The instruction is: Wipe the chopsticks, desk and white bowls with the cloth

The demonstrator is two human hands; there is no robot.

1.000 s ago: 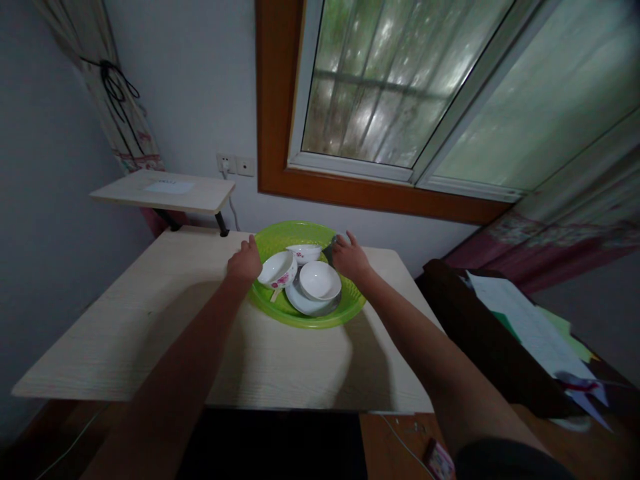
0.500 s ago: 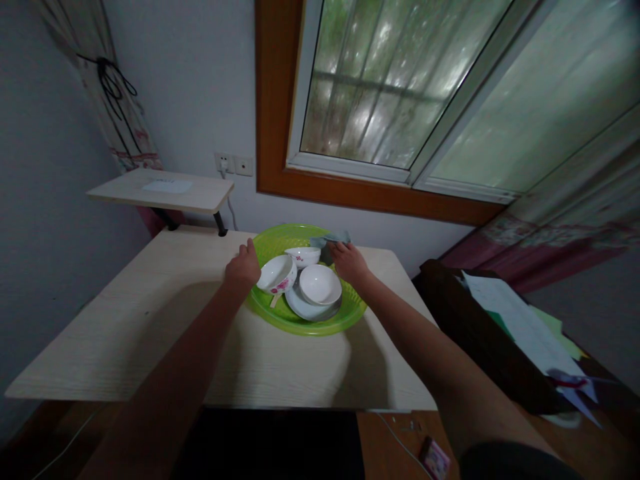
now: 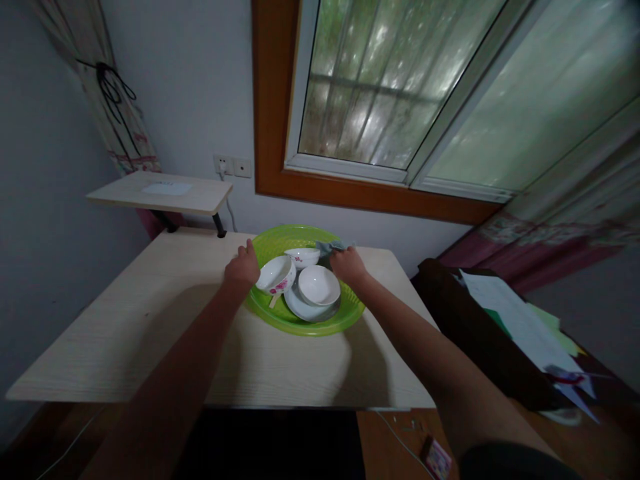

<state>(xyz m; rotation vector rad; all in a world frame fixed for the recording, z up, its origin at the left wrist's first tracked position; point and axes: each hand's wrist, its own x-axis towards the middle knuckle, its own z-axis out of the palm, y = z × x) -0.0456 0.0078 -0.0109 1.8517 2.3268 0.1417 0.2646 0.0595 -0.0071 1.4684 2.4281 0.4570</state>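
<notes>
A round green plastic basket (image 3: 280,325) stands on the table, holding several white dishes. My left hand (image 3: 242,267) is closed on its left rim, with the thumb up. At the far right rim my right hand (image 3: 348,265) pinches a grey-blue cloth (image 3: 327,248), which hangs over the basket's edge. A flower-patterned bowl (image 3: 277,275) leans by the left rim, and a smaller bowl (image 3: 303,258) is behind it. A plain white bowl (image 3: 319,287) rests on a white plate (image 3: 305,311). A short pale strip (image 3: 274,301) lies beneath the flowered bowl.
The pale wooden table (image 3: 190,333) carries a small raised shelf (image 3: 200,193) with a paper on it at the back left. A window (image 3: 380,100) and a wall socket (image 3: 233,166) are behind. Papers (image 3: 520,320) lie on dark furniture (image 3: 465,333) at the right.
My right hand has shifted slightly along the far right rim, and the cloth has slid lower into the basket's edge. My left hand stays on the left rim. The dishes have not moved.
</notes>
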